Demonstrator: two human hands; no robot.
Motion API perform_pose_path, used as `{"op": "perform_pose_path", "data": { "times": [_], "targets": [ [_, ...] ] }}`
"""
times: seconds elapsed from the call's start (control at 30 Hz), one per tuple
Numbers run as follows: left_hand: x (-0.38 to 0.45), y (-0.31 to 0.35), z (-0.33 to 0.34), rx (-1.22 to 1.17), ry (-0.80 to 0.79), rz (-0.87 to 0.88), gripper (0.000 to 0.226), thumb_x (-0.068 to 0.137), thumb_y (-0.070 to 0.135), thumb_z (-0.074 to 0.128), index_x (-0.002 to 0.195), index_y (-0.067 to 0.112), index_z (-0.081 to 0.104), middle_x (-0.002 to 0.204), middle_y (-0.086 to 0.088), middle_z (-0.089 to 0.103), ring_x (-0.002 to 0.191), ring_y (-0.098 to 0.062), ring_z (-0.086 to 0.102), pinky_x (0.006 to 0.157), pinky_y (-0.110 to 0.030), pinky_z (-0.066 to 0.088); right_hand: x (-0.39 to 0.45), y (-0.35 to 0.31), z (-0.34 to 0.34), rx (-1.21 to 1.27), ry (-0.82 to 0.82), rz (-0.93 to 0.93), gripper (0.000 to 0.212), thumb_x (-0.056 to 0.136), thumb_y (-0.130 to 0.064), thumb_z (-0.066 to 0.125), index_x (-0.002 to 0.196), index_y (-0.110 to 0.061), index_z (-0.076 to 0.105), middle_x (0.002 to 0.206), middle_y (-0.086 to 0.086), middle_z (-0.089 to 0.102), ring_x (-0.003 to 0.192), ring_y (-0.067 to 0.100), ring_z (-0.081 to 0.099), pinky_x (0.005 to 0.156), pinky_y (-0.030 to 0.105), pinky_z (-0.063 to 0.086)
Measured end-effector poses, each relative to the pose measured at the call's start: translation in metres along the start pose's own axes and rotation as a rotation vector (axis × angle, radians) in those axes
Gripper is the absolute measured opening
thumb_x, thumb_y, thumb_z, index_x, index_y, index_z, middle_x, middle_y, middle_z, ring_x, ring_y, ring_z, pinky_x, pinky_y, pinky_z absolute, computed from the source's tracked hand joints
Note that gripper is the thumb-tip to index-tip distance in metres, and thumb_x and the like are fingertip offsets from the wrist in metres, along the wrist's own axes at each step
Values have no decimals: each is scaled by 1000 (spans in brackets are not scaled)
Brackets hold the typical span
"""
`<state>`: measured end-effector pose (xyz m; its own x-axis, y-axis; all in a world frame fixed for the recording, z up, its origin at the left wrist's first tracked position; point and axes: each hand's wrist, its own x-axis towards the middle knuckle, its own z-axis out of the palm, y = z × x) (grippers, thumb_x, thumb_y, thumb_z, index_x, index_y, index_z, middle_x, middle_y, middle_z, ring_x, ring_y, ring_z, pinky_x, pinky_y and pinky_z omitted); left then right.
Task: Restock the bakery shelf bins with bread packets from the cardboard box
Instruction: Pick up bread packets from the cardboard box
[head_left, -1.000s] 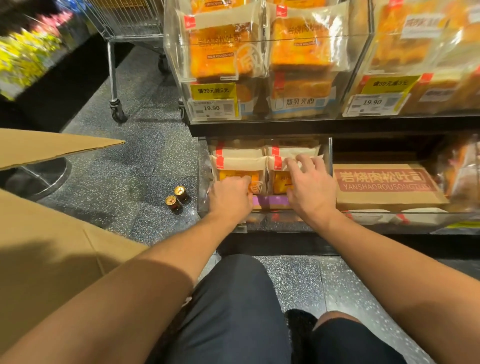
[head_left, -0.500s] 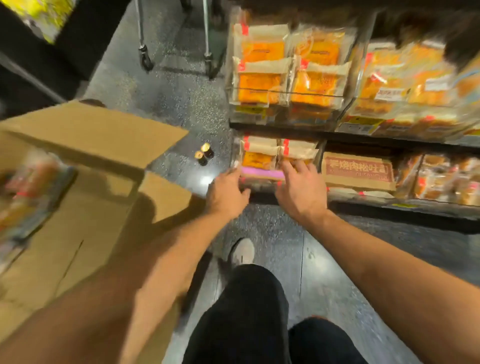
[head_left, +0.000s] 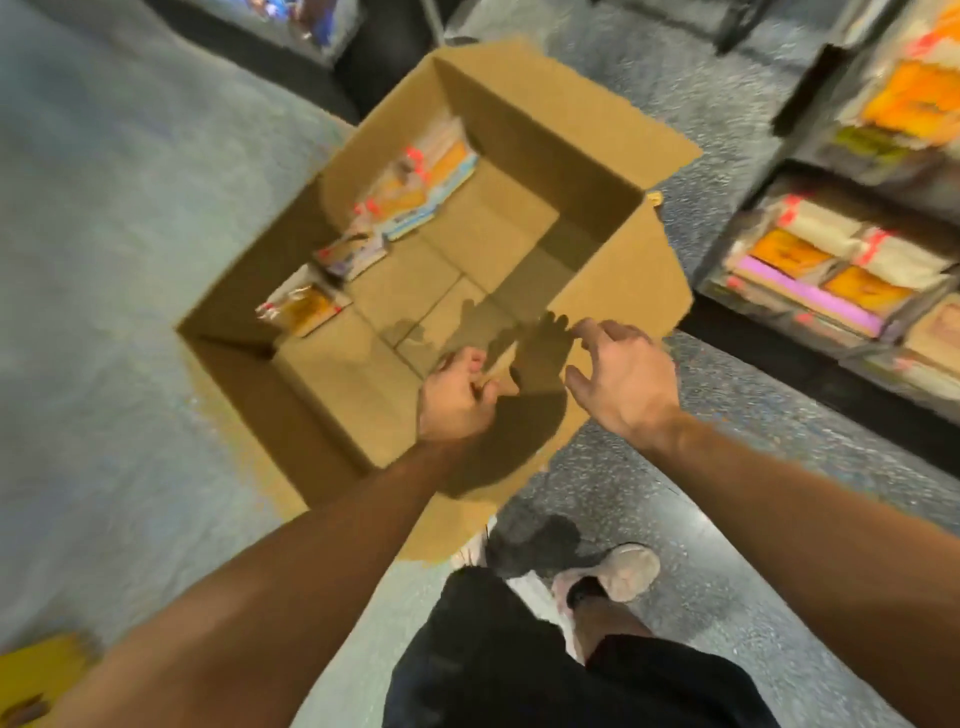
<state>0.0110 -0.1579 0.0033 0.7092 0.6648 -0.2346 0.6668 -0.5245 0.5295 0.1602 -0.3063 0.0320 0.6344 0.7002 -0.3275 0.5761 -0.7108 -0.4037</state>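
An open cardboard box (head_left: 540, 130) stands on the floor in front of me. Several bread packets (head_left: 415, 192) lie along its far left wall, one more packet (head_left: 304, 306) nearer the left corner. My left hand (head_left: 457, 395) hovers over the box's near edge with fingers loosely curled and holds nothing. My right hand (head_left: 618, 374) is beside it over the near right flap, fingers spread and empty. The lower shelf bin (head_left: 810, 312) at the right holds orange bread packets (head_left: 789, 254). The frame is blurred.
Grey speckled floor (head_left: 779, 467) runs between box and shelves. An upper shelf bin (head_left: 904, 104) with orange packets sits at the top right. My shoe (head_left: 623, 571) and dark trouser leg are at the bottom. A yellow object (head_left: 36, 670) shows at the bottom left corner.
Both hands have left the lower shelf bin and swung left to the cardboard box. The view turned from the shelf down onto the box.
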Motion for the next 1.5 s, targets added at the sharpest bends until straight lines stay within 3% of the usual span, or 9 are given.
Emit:
{"op": "perform_pose_path", "data": {
  "times": [0.33, 0.53, 0.77, 0.87, 1.1, 1.2, 1.3, 1.4, 1.5],
  "targets": [
    [32, -196, -120, 72, 45, -213, 37, 87, 29, 66, 122, 22, 57, 117, -3, 62, 100, -25, 61, 82, -32, 48, 73, -216, 77, -126, -231, -174, 43, 95, -41, 53, 134, -27, 44, 130, 5, 55, 111, 33, 58, 82, 36, 47],
    [98, -267, -154, 105, 77, -231, 45, 85, 29, 67, 128, 19, 59, 123, -9, 64, 117, -31, 56, 95, -35, 45, 158, -288, 121, -169, -218, -294, 51, 94, -38, 56, 141, -22, 41, 132, 7, 52, 118, 29, 49, 92, 36, 46],
    [160, -303, -138, 131, 115, -273, 56, 82, 28, 70, 135, 17, 54, 136, -9, 57, 124, -30, 49, 104, -35, 41, 261, -319, 166, -66, -204, -332, 70, 82, -33, 73, 142, -17, 43, 130, 11, 54, 118, 32, 53, 93, 41, 50],
    [177, -316, -126, 150, 164, -322, 59, 79, 26, 71, 135, 16, 55, 136, -12, 56, 124, -33, 50, 103, -43, 45, 292, -330, 194, 25, -264, -292, 81, 77, -30, 78, 145, -14, 37, 140, 12, 49, 124, 31, 51, 101, 38, 46],
    [196, -337, -100, 351, 106, -377, 68, 80, 38, 72, 141, 30, 44, 143, -6, 45, 131, -29, 37, 103, -47, 38, 305, -332, 241, 141, -379, -233, 71, 74, -20, 76, 136, -15, 43, 130, 10, 55, 118, 29, 55, 98, 36, 46],
    [194, -344, -94, 431, 27, -438, 56, 89, 38, 63, 141, 32, 42, 141, -6, 43, 129, -29, 35, 103, -51, 35, 307, -327, 239, -3, -207, -346, 54, 77, -21, 72, 126, -19, 48, 116, 8, 62, 107, 30, 59, 88, 39, 51],
    [187, -348, -92, 461, -34, -502, 45, 92, 38, 58, 135, 29, 48, 140, -6, 43, 131, -29, 35, 107, -51, 31, 323, -331, 232, -185, 54, -538, 50, 79, -21, 68, 127, -18, 53, 124, 11, 55, 114, 32, 52, 93, 42, 46],
    [177, -345, -92, 403, -120, -536, 52, 92, 40, 60, 139, 26, 42, 135, -4, 52, 124, -29, 48, 104, -47, 39, 335, -342, 233, -376, 20, -675, 55, 82, -23, 70, 133, -22, 49, 128, 7, 54, 117, 30, 48, 94, 42, 42],
    [170, -335, -94, 331, -107, -585, 41, 91, 37, 61, 127, 25, 44, 115, -5, 62, 104, -31, 61, 84, -40, 48, 334, -349, 238, -544, -52, -631, 44, 86, -22, 65, 129, -23, 51, 128, 7, 52, 121, 33, 44, 94, 43, 39]
  ]
}}
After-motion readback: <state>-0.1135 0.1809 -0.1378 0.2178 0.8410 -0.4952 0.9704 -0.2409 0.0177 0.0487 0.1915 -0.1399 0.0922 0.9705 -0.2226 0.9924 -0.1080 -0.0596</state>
